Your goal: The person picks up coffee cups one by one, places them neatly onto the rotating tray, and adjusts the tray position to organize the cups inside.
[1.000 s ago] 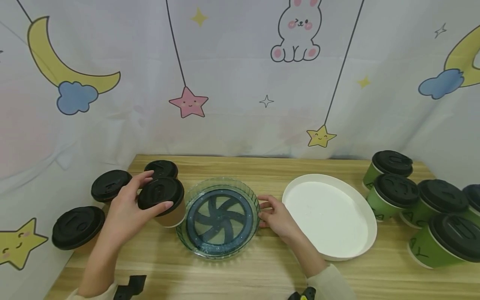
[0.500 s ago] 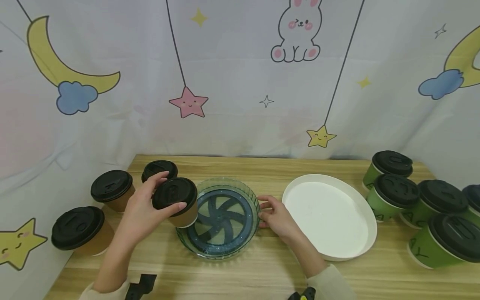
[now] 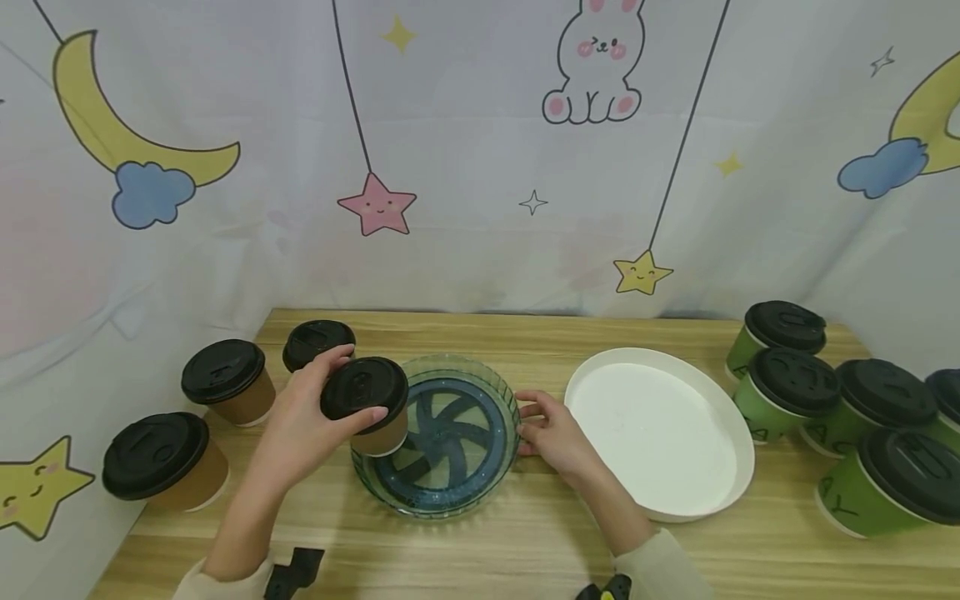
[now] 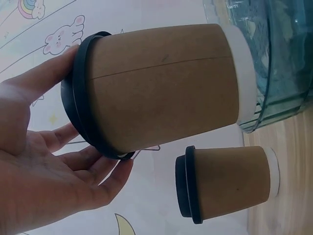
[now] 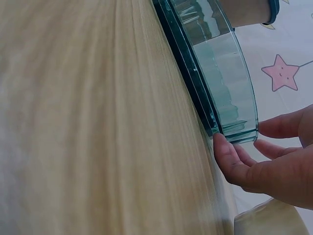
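Observation:
My left hand (image 3: 303,425) grips a brown paper coffee cup (image 4: 166,83) by its black lid (image 3: 365,390), thumb on one side and fingers on the other. The cup is upright and overlaps the left rim of a round, clear greenish glass dish (image 3: 442,503) in the head view. In the left wrist view its white base is right at the dish's wall. A dark ring with curved spokes shows in the dish's bottom. My right hand (image 3: 555,433) holds the dish's right side, its fingertips (image 5: 226,152) at the wall and rim.
Three more brown lidded cups stand at the left: one at the back (image 3: 318,343), one behind my wrist (image 3: 240,400), one nearest (image 3: 176,475). A round white tray (image 3: 660,500) lies right of the dish. Several green lidded cups (image 3: 862,492) cluster at the right. A printed curtain (image 3: 465,267) hangs behind.
My left hand has carried the brown cup rightward, from beside the dish to over its left rim. The right hand and the dish have stayed in place.

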`<control>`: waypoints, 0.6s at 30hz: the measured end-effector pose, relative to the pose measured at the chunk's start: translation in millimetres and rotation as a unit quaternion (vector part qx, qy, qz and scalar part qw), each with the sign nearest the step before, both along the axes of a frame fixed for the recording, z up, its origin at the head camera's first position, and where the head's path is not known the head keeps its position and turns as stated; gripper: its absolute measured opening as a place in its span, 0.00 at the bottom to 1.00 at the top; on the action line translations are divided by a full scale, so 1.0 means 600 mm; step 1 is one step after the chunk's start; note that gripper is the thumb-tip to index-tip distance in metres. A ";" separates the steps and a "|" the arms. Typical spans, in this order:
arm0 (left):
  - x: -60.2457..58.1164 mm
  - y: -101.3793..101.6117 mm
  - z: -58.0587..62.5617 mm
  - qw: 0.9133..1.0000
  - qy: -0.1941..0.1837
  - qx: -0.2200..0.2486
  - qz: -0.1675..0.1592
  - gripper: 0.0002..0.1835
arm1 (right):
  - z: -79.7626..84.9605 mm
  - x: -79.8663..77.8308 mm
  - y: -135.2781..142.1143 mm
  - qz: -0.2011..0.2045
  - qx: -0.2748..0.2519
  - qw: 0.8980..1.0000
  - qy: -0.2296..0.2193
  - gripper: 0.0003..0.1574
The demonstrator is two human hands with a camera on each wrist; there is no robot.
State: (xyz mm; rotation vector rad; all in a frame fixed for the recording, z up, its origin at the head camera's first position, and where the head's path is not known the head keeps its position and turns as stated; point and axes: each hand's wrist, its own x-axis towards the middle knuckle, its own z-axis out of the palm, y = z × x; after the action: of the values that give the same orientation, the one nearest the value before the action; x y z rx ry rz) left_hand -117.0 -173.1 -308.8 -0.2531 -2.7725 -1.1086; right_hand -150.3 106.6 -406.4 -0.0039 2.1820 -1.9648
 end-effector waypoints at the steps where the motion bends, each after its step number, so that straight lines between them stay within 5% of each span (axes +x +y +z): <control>1: 0.000 0.001 -0.001 1.000 -0.002 0.002 -0.001 0.43 | 0.000 0.000 0.000 0.000 0.000 1.000 -0.001 0.28; 18: -0.005 0.003 -0.027 1.000 -0.018 0.016 -0.014 0.43 | 0.001 0.001 0.001 0.005 0.002 1.000 0.005 0.28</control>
State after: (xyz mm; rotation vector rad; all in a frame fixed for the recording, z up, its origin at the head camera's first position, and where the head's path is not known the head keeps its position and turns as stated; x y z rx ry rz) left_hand -120.3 -171.2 -324.9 -0.2708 -2.7885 -1.1737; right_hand -149.9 106.9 -406.0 -0.0246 2.1886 -1.9597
